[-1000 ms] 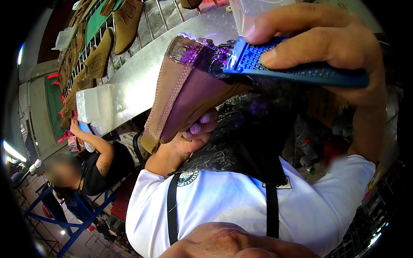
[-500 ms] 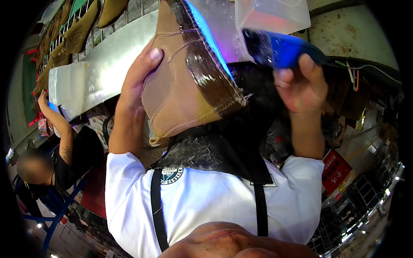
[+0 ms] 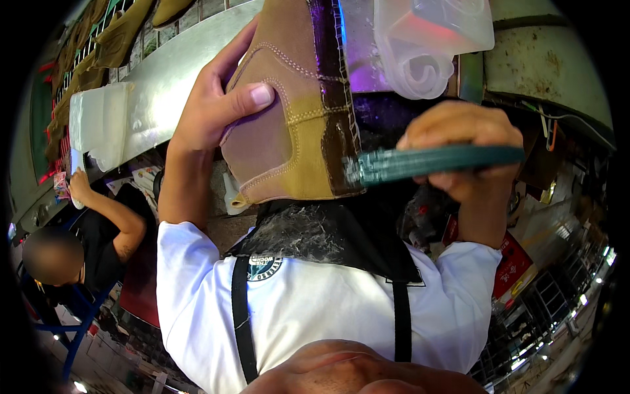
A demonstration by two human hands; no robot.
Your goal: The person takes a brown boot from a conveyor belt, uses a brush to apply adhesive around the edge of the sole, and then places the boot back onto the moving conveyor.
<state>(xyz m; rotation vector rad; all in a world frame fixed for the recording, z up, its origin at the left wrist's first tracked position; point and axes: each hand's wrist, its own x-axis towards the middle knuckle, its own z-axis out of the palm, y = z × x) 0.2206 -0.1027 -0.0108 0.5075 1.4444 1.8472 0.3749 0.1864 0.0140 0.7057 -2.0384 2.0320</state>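
My left hand [image 3: 220,105] holds a tan boot upper [image 3: 272,141] with light stitching, its thumb spread across the side and the other fingers mostly hidden behind. Along the boot's right edge runs a dark, glossy band [image 3: 338,134] lined with stitches. In my right hand [image 3: 462,128] is a flat dark-green brush [image 3: 440,162], seen edge-on and gripped between fingers and thumb. The whitish, wet-looking tip of the brush meets the dark band near the boot's lower right end. The boot's top runs out of the picture.
A cloudy plastic container [image 3: 423,69] stands on the metal bench [image 3: 167,75] beyond my right hand. Another translucent container [image 3: 102,121] sits at the left. Several brown boots [image 3: 125,33] rest on a rack at far left. A seated co-worker [image 3: 108,230] reaches toward the bench.
The boot has turned more upright, its dark band now nearly vertical. My right hand has swung the brush down and left onto the boot's edge, turning it edge-on. The co-worker's arm has lowered.
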